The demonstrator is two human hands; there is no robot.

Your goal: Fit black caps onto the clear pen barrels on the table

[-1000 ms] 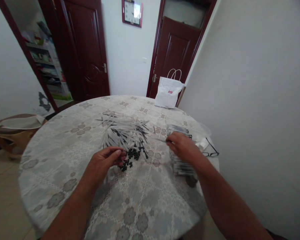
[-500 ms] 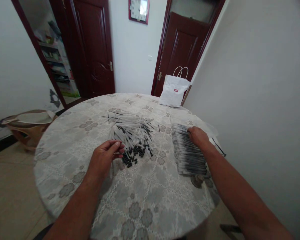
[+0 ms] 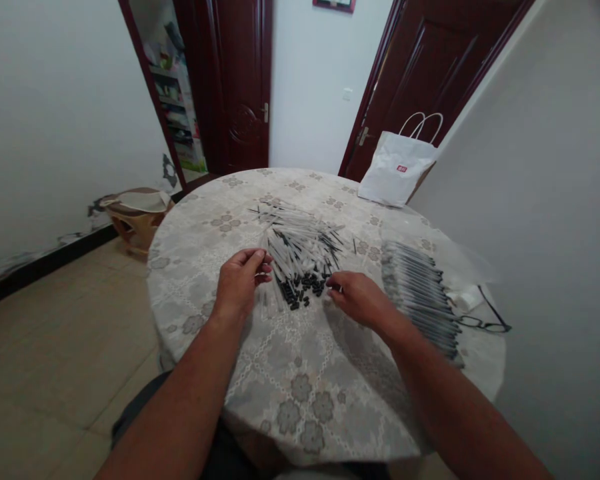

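Observation:
My left hand is closed, thumb against forefinger, at the left edge of a loose pile of slim whitish, pen-like tubes with dark parts. Whatever it pinches is too small to make out. In front of the tubes lie several small black caps. At their right side is my right hand, its fingers curled together close to the caps; what is in them, if anything, is hidden. Beyond my right forearm, slim tubes with grey-black ends lie side by side in a neat row, partly covered by the arm.
A patterned cloth covers the round table. A white paper bag stands at the back right. Eyeglasses lie near the right edge, by clear plastic film. A wooden stool stands on the floor to the left.
My right hand has moved left from the row of tubes to the black caps. My left hand keeps its pinch beside the pile. The camera view has turned left and down.

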